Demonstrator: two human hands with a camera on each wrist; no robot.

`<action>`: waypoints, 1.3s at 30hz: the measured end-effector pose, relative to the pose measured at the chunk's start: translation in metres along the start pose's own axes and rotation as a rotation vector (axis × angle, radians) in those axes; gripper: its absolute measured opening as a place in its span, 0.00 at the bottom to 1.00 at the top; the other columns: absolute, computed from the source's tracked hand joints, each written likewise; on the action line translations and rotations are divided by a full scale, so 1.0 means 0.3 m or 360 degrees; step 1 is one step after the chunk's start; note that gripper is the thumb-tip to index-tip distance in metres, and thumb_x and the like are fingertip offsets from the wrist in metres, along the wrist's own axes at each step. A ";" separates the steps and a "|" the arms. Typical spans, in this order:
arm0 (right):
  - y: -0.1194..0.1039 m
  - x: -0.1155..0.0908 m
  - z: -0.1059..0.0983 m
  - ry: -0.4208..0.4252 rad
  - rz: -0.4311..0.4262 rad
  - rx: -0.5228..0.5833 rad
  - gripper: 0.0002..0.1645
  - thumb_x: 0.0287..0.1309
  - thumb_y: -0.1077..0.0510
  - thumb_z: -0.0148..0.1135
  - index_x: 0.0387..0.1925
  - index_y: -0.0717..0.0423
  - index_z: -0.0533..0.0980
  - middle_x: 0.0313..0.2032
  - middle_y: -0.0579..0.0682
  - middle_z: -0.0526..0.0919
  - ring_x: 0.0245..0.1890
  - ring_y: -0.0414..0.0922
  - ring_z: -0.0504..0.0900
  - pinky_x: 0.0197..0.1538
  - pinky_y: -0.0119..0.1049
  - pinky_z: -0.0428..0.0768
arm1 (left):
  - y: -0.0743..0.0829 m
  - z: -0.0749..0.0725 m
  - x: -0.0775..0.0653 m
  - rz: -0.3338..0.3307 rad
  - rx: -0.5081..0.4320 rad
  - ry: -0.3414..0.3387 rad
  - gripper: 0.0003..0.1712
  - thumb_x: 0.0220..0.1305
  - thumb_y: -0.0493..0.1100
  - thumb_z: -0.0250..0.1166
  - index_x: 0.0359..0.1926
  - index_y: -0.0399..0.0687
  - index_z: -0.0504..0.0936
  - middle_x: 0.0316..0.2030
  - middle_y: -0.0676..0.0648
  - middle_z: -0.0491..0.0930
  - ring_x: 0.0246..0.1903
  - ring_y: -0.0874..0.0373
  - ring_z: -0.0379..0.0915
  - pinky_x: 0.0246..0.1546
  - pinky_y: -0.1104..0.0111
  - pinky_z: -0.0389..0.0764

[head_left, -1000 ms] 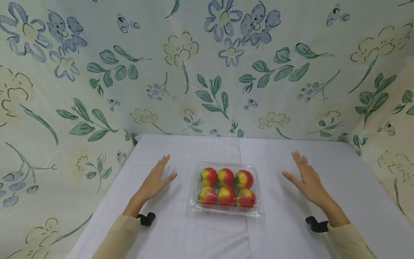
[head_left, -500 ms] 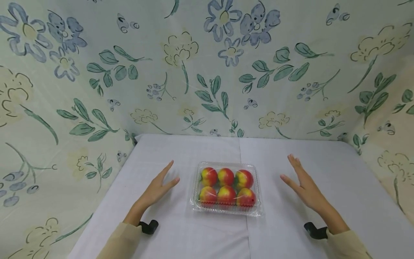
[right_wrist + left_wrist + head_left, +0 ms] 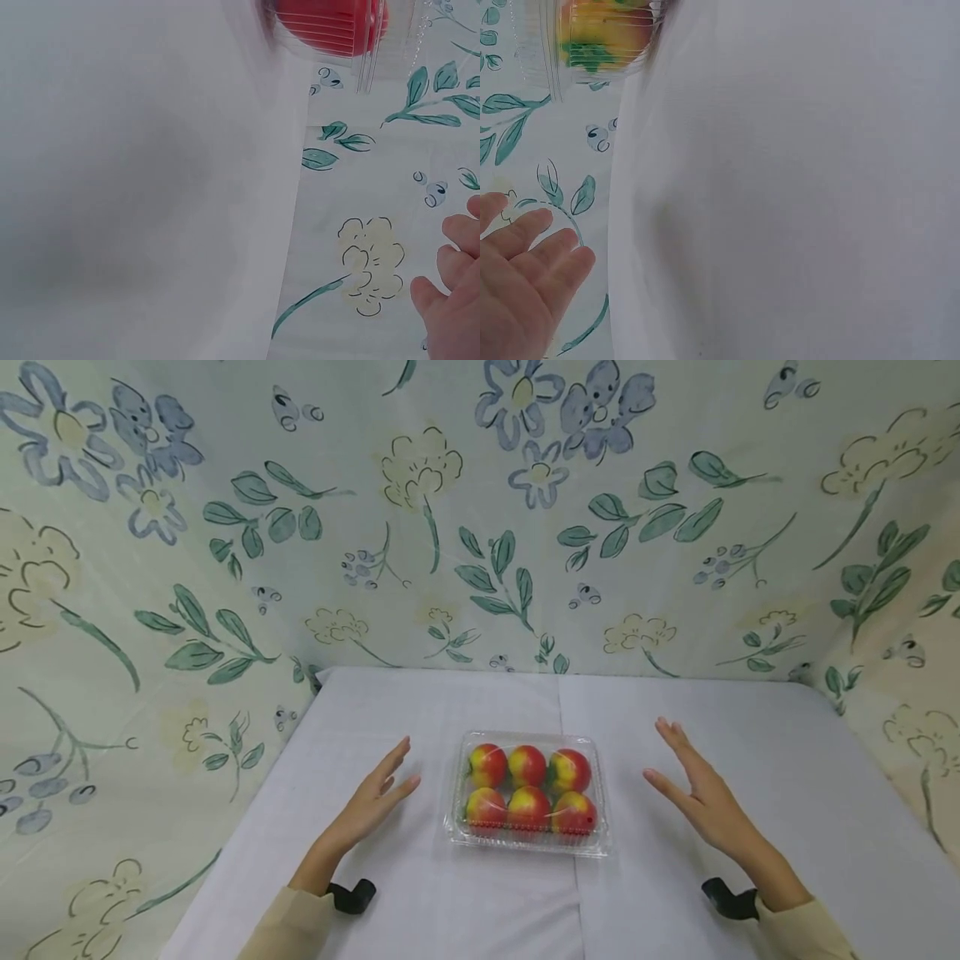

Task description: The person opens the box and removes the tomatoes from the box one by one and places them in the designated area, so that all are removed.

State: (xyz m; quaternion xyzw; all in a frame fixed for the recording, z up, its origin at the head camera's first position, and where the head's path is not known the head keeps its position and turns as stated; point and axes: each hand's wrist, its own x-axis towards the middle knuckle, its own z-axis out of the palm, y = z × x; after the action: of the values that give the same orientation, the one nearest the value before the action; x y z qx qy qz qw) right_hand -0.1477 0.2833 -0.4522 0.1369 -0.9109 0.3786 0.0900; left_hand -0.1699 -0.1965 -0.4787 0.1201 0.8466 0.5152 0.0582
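Note:
A clear plastic clamshell box (image 3: 465, 842) lies closed on the white-covered table, holding several red-and-yellow fruits (image 3: 528, 810) in two rows. To its left my left hand (image 3: 369, 806) hovers with fingers loosely extended, holding nothing. My right hand (image 3: 708, 806) is on the other side, thumb spread from straight fingers, and it too is apart from the box. Part of the box with a yellow-orange fruit (image 3: 604, 37) and its green leafy end shows at the top of the left wrist view. A red fruit (image 3: 330, 22) behind ridged plastic appears in the right wrist view.
The table (image 3: 420, 702) wears a white cloth with a seam running front to back near the middle. A flowered curtain (image 3: 480, 593) hangs behind it and along both sides. Black wrist devices (image 3: 352, 897) sit at both sleeve cuffs.
Both hands have moved slightly inward toward the box, and their fingers have relaxed a little. The box stays where it was on the table; the head view has shifted slightly.

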 end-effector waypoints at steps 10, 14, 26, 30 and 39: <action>-0.050 -0.007 0.016 -0.0024 -0.0077 0.0031 0.44 0.67 0.52 0.63 0.78 0.43 0.53 0.77 0.54 0.49 0.77 0.53 0.40 0.61 0.79 0.51 | 0.005 0.025 -0.021 -0.0022 -0.0116 -0.0040 0.41 0.74 0.45 0.59 0.79 0.50 0.49 0.76 0.42 0.52 0.74 0.42 0.46 0.71 0.45 0.52; -0.072 -0.011 0.029 -0.0033 -0.0103 0.0029 0.44 0.66 0.53 0.64 0.78 0.42 0.54 0.77 0.54 0.50 0.77 0.56 0.43 0.60 0.79 0.54 | 0.010 0.036 -0.026 -0.0052 -0.0143 -0.0045 0.41 0.73 0.48 0.61 0.79 0.52 0.50 0.75 0.42 0.54 0.74 0.42 0.49 0.71 0.45 0.54; -0.134 -0.031 0.069 -0.0082 -0.0171 -0.0035 0.45 0.64 0.53 0.66 0.77 0.42 0.56 0.76 0.53 0.54 0.76 0.57 0.47 0.59 0.78 0.58 | 0.017 0.063 -0.047 -0.0077 -0.0308 -0.0125 0.39 0.74 0.44 0.59 0.79 0.53 0.51 0.75 0.44 0.56 0.73 0.43 0.52 0.71 0.47 0.55; -0.155 -0.037 0.077 -0.0100 -0.0181 -0.0046 0.46 0.64 0.53 0.67 0.77 0.40 0.55 0.76 0.53 0.55 0.76 0.54 0.48 0.59 0.77 0.60 | 0.019 0.075 -0.053 -0.0077 -0.0334 -0.0134 0.39 0.74 0.42 0.59 0.79 0.54 0.52 0.75 0.45 0.57 0.73 0.43 0.53 0.70 0.48 0.58; -0.192 -0.054 0.106 -0.0149 -0.0223 -0.0079 0.47 0.62 0.48 0.68 0.77 0.40 0.56 0.76 0.48 0.55 0.75 0.54 0.52 0.62 0.74 0.61 | 0.021 0.095 -0.063 -0.0076 -0.0390 -0.0141 0.38 0.73 0.42 0.61 0.78 0.52 0.56 0.73 0.43 0.60 0.70 0.42 0.58 0.65 0.46 0.66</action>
State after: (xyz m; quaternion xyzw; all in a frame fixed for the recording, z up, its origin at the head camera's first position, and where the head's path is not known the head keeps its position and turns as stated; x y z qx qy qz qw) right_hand -0.1159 0.2245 -0.4403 0.2154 -0.9114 0.3421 0.0770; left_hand -0.1445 -0.1742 -0.4866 0.1144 0.7765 0.6075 0.1221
